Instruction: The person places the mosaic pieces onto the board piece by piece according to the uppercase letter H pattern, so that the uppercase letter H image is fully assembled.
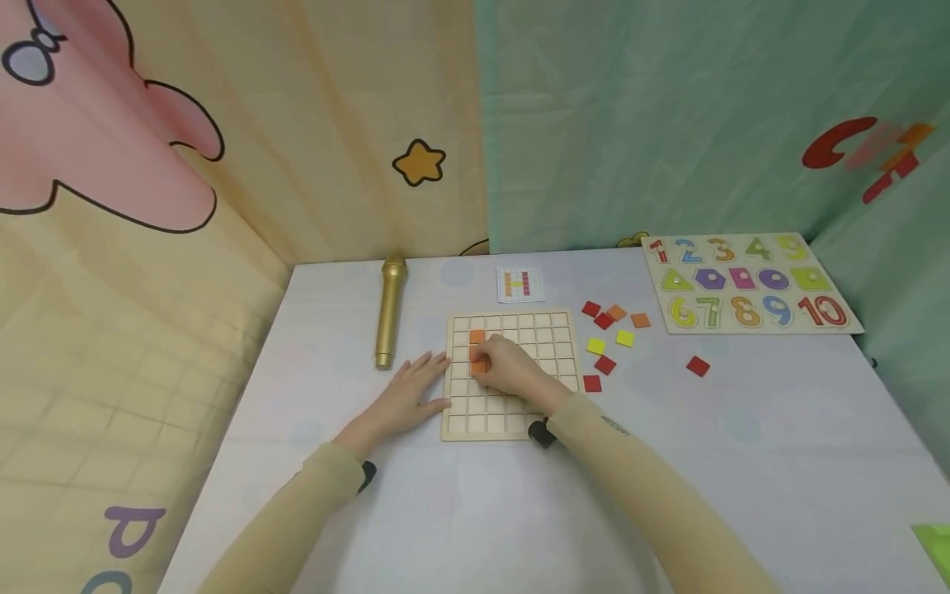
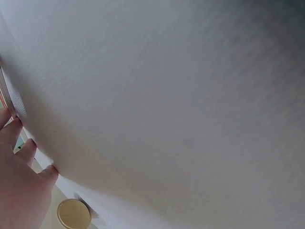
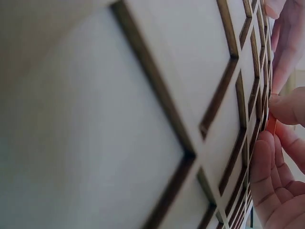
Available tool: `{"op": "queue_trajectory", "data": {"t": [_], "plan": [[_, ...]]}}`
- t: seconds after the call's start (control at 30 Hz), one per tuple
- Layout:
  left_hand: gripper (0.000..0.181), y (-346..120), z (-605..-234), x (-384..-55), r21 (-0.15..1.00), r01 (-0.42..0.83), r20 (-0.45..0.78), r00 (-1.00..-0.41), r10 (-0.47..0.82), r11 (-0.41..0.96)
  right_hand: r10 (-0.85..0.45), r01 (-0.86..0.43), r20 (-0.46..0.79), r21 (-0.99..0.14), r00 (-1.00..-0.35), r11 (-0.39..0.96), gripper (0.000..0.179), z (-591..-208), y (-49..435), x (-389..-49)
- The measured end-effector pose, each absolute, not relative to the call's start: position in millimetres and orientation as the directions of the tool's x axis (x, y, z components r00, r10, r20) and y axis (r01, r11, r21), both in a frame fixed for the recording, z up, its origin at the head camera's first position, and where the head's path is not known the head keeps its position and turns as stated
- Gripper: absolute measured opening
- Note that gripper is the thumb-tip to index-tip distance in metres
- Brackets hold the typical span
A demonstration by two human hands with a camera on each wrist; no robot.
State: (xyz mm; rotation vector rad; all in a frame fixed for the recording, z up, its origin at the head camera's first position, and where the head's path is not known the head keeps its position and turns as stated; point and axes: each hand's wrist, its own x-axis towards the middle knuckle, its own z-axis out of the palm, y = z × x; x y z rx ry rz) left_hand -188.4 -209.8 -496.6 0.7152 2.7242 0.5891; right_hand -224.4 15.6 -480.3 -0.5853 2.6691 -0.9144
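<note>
White tabletop (image 1: 445, 511) fills the lower frame, bearing a number-and-shape board (image 1: 727, 313) at upper right and a wooden grid board (image 1: 545, 334) at centre. Left of centre, the left hand (image 1: 404, 400) lies unclenched, fingers spread against the grid board's left edge; the right hand (image 1: 508, 367), at centre, pinches an orange tile (image 3: 271, 125) at the grid, with loose coloured tiles (image 1: 604, 365) right of centre.

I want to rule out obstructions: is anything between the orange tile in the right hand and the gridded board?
Nothing visible: the right hand pinches the orange tile right at the gridded board, and the left hand lies aside, by the board's left edge.
</note>
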Motion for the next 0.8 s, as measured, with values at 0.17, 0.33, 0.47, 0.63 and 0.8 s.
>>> {"op": "queue_trajectory", "data": {"t": [0.17, 0.33, 0.47, 0.63, 0.8], "plan": [[0.073, -209.3, -497.4, -188.0, 0.440, 0.416, -0.136, -0.845, 0.517, 0.796, -0.450, -0.300, -0.108, -0.607, -0.886, 0.736, 0.027, -479.9, 15.0, -223.6], [0.072, -208.1, -495.8, -188.0, 0.443, 0.416, -0.133, -0.846, 0.517, 0.794, -0.449, -0.304, -0.103, -0.601, -0.887, 0.739, 0.028, -477.5, 15.2, -222.6], [0.072, -206.5, -494.9, -189.1, 0.443, 0.420, -0.130, -0.844, 0.520, 0.792, -0.447, -0.303, -0.096, -0.609, -0.889, 0.733, 0.026, -477.0, 16.4, -222.6], [0.072, -207.0, -495.1, -188.8, 0.444, 0.421, -0.126, -0.845, 0.521, 0.791, -0.457, -0.313, -0.079, -0.627, -0.886, 0.714, 0.027, -479.3, 15.4, -223.3], [0.073, -207.9, -495.6, -188.4, 0.444, 0.411, -0.135, -0.848, 0.513, 0.796, -0.462, -0.311, -0.082, -0.635, -0.883, 0.708, 0.028, -480.7, 15.1, -223.4]]}}
